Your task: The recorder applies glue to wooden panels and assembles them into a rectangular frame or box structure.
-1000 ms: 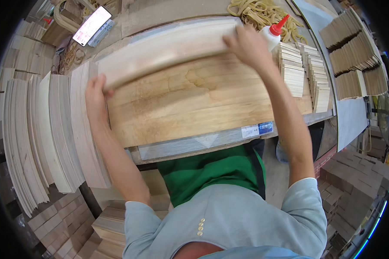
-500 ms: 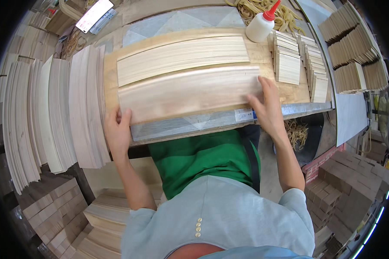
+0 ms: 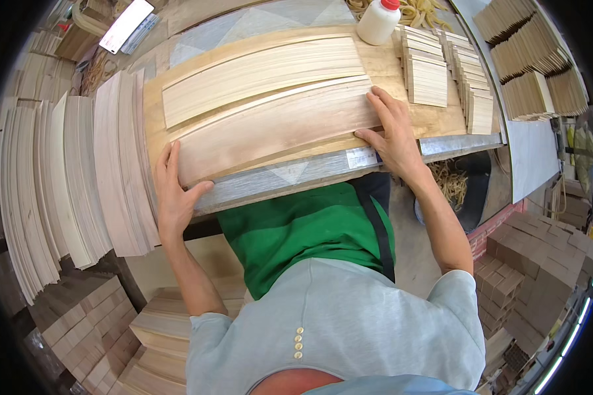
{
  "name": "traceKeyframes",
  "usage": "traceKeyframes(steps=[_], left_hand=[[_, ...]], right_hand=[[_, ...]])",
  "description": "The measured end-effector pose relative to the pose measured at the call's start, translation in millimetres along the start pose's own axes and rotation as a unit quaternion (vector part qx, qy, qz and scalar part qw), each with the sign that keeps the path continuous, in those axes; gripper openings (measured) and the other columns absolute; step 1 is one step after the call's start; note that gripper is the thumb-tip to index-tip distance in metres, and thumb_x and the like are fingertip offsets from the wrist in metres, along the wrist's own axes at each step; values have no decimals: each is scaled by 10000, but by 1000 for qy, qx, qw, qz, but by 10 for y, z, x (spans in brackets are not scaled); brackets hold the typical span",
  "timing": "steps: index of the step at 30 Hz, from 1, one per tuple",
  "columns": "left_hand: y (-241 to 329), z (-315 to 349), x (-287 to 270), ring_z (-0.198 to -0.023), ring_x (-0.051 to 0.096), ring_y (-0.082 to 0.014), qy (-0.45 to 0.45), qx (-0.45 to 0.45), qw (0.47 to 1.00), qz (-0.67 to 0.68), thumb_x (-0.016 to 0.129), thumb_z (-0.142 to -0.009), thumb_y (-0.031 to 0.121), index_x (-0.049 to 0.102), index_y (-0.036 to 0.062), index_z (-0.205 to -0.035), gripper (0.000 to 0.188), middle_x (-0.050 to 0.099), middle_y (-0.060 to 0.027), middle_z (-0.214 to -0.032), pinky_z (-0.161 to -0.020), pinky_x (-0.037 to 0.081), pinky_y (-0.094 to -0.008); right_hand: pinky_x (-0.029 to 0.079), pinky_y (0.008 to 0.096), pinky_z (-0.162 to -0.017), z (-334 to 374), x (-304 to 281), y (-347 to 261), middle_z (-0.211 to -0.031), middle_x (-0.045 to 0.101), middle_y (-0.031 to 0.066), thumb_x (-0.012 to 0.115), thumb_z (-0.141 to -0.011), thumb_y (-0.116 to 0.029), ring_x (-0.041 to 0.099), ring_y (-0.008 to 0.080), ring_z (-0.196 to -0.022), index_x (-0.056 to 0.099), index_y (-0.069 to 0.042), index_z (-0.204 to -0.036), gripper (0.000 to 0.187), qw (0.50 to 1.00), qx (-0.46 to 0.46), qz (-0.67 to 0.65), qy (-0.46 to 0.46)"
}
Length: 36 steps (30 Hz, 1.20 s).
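A thin, pale wooden board [image 3: 277, 128] lies lengthwise across the workbench in front of me. My left hand [image 3: 176, 197] is at its left end, fingers along the end edge and thumb by the near corner. At the other end, my right hand [image 3: 392, 131] takes the corner between fingers on the end and thumb at the near edge. Just beyond lies a second pale piece made of several long strips [image 3: 263, 76], with a narrow gap between it and the board. Both rest on a wooden base panel [image 3: 435, 122].
Tall stacks of boards [image 3: 122, 164] stand at the left. A white glue bottle [image 3: 378, 23] with red cap, short slat stacks [image 3: 428, 76] and rubber bands [image 3: 435, 14] are at the right. A phone [image 3: 126, 26] lies far left. A dark bin [image 3: 474, 191] is below the bench.
The near board has stopped blurring and now sits tilted slightly up at its right end. My left fingers have straightened along its end. The whole view has shifted a little.
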<state>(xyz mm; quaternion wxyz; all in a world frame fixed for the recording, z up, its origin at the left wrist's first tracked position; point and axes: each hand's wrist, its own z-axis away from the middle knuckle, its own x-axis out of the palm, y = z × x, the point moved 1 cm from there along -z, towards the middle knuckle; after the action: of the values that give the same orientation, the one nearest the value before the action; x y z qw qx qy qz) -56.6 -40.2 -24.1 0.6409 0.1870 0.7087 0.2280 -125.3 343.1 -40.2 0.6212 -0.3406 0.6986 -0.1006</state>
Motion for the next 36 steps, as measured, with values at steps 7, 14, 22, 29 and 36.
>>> traceKeyframes(steps=[7,14,22,29,36], left_hand=[[-124,-188,-50,-1287,414,-275,6,-23,997,70,748,-673,31,428,34,-1385,781,456,-144,-1381,-1093,309,-357],[-64,-132,-5,-1360,325,-283,30,3,996,81,737,-690,36,400,46,-1405,790,349,-153,-1471,-1122,262,-363],[-215,-405,42,-1416,188,-342,-3,-15,999,39,828,-645,279,260,9,-1452,1023,215,-215,-1520,-1144,205,-421],[-239,-424,67,-1410,211,-337,-16,-32,999,-21,827,-641,183,238,-25,-1452,1024,233,-221,-1515,-1152,198,-383],[-241,-456,113,-1428,152,-340,-33,-28,999,1,817,-653,262,217,-35,-1453,1043,210,-234,-1519,-1162,133,-413]], right_hand=[[350,412,-1056,-35,62,40,-1395,408,193,727,-758,-111,370,355,-1273,466,14,-1313,626,1000,1,16,6],[414,360,-980,-154,-133,335,-1333,501,173,733,-800,-121,497,270,-1201,445,-11,-1348,629,994,33,-44,98],[385,338,-1031,-627,-425,345,-1361,480,217,567,-941,-284,478,283,-1253,381,33,-1386,577,974,165,-120,98],[253,396,-1125,-472,361,116,-1434,337,294,454,-970,-209,332,373,-1350,250,75,-1427,575,988,111,-88,69],[292,405,-1095,-459,272,83,-1412,360,297,508,-953,-183,379,393,-1306,270,88,-1407,580,991,95,-41,86]])
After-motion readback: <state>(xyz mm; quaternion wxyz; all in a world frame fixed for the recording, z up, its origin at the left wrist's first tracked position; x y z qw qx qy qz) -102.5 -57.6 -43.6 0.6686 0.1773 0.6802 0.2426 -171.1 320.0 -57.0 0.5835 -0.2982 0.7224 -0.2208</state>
